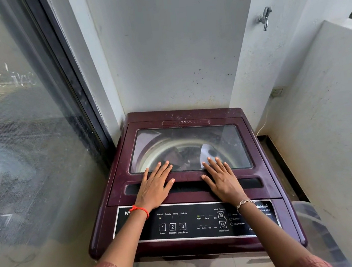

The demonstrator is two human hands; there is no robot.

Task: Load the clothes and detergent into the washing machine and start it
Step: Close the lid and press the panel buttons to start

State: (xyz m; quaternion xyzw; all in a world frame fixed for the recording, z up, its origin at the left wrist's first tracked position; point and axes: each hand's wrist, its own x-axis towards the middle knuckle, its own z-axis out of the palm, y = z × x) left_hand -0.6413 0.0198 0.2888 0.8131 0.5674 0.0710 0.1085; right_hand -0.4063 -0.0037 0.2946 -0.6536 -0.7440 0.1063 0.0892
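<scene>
A maroon top-loading washing machine (112, 196) stands in a corner with its glass lid (184, 141) shut. Through the glass I see the drum and dark clothes inside. My left hand (155, 184) lies flat on the lid's front edge, fingers spread. My right hand (222, 179) lies flat beside it in the same way, holding nothing. The black control panel (193, 223) sits below my wrists, with the Power, Program and Start/Pause buttons (172, 227). Small indicator lights glow by Normal and Wash. No detergent is in view.
A dusty sliding glass door (24, 127) runs along the left. White walls close the corner behind and to the right, with a tap (264, 18) and a wall socket (276, 92). A translucent plastic tub (318, 233) stands at the machine's right front.
</scene>
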